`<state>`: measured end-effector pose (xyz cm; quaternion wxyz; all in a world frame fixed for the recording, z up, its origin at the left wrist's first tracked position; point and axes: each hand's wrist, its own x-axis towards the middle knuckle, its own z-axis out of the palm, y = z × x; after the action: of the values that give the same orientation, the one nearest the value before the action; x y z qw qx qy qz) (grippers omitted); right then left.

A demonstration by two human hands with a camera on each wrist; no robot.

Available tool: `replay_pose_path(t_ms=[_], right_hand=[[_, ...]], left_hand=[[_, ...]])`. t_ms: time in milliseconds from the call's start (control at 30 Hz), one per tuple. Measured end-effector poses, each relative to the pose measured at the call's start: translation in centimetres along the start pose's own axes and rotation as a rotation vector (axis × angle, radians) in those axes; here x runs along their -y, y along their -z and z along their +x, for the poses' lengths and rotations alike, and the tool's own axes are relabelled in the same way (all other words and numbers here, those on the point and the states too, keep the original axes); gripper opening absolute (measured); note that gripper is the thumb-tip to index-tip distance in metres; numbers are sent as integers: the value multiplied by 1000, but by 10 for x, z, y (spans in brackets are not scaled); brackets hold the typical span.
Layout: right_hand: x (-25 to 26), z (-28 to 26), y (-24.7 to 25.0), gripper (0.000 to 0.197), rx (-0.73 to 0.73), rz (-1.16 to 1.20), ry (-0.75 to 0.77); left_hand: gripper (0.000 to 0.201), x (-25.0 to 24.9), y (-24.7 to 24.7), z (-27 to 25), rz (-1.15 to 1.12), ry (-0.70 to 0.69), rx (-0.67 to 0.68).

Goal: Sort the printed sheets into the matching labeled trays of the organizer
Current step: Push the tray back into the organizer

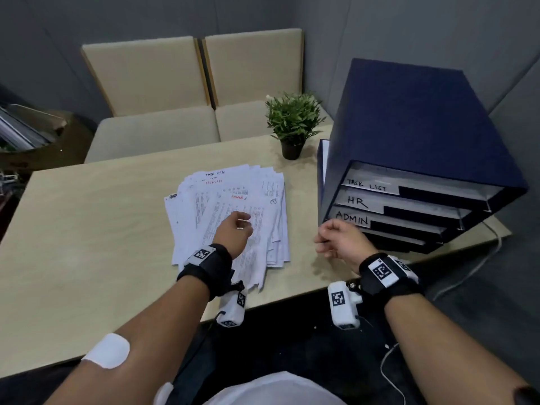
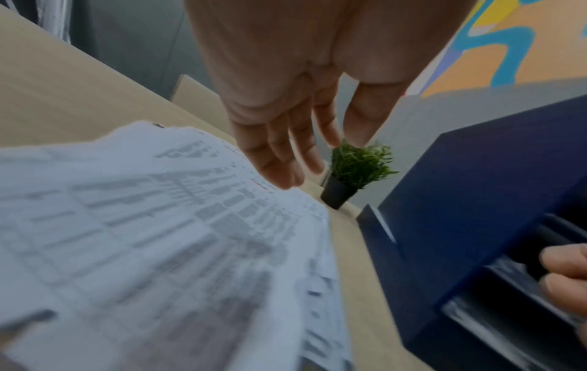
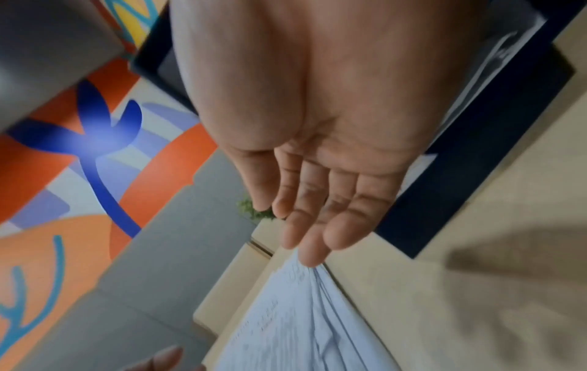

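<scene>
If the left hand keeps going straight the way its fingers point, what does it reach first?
Probably the top printed sheet: the left hand hangs over the paper pile, fingers angled forward and down. The height above the sheet is unclear.

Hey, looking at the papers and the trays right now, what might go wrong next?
1. The sheets lie fanned and overlapping under the left hand; lifting one may drag its neighbours.
2. The pile's near corner overhangs the table edge, so loose sheets might slide off.
3. Handwritten headings differ across the pile; the ADMIN sheet could easily land in the HR tray.

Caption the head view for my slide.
Both hands hover empty between fanned white printed sheets and navy labeled tray organizer.
</scene>
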<state>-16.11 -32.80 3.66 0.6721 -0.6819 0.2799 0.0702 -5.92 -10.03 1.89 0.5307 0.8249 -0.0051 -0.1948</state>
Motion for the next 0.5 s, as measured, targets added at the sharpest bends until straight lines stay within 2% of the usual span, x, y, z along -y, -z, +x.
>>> replay_pose_path(t_ms=[167,367,500], right_hand=[[-15,16,-61,15,42,-139,-109],[-35,46,-122,5,-29,-324,-180],[-46,59,-143,40,-150,-458,-245]], left_hand=[[36,42,51,26,174,79,-20],[43,81,89,54,308,179,73],[56,98,97,60,407,176,160]])
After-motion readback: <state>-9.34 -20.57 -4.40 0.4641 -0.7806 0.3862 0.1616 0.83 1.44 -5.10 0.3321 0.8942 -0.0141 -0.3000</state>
